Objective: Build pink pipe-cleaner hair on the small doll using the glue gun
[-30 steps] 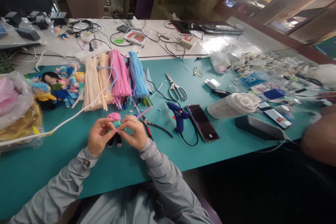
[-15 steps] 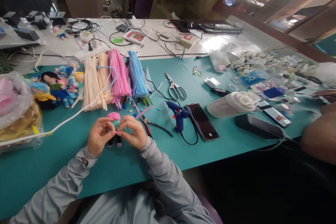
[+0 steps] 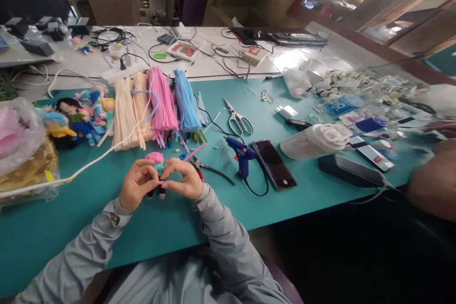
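Observation:
A small doll [image 3: 154,157] with pink hair, a teal body and dark legs lies on the green mat, partly covered by my fingers. Over its left side, my left hand [image 3: 138,184] pinches one end of a tiny pink piece [image 3: 161,182]. The thumb and forefinger of my right hand [image 3: 183,179] close on the other end. Just right of that hand are red-handled pliers [image 3: 198,169] and a thin pink stem [image 3: 195,151]. Bundles of cream [image 3: 123,113], pink [image 3: 163,99] and blue [image 3: 186,101] fuzzy stems lie beyond.
Scissors [image 3: 239,118], a blue glue gun [image 3: 242,157], a phone [image 3: 274,164] and a white tumbler [image 3: 302,142] lie to the right. Finished dolls [image 3: 76,116] and a plastic bag [image 3: 26,152] are left. A white cable [image 3: 103,154] crosses the mat. Another person's arm [image 3: 434,180] is far right.
My right hand has shifted slightly right and turned a little. The pink piece between my fingertips sits slightly lower and shows more clearly.

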The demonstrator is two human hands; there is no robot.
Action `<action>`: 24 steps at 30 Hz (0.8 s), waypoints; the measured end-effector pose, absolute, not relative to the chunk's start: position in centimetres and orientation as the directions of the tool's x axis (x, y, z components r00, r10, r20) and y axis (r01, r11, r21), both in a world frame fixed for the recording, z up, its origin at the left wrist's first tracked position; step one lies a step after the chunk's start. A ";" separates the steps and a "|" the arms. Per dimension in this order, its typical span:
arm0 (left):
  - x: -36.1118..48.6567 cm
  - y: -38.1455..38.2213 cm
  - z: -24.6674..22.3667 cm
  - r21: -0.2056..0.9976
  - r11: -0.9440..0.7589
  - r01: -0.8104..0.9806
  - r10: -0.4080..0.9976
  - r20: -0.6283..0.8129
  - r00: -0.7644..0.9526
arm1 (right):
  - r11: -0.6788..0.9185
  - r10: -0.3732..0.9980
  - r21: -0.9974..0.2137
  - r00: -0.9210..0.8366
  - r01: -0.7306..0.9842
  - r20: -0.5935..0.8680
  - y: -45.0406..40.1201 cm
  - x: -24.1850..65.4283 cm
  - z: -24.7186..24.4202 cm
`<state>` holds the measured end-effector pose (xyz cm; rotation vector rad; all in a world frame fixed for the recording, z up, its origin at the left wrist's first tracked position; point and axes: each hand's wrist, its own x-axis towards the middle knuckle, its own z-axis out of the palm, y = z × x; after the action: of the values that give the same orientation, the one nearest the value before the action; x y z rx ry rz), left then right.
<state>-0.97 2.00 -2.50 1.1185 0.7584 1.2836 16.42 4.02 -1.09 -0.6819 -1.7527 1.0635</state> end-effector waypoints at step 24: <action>-0.8 2.0 -2.4 0.936 -0.106 -0.336 0.970 0.171 0.170 | 0.418 0.769 -0.908 -0.536 0.009 0.348 4.1 16.9 -0.8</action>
<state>-0.82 2.05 -2.40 1.1472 0.7520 1.3002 16.89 4.07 -0.78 -0.6643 -1.8667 1.1898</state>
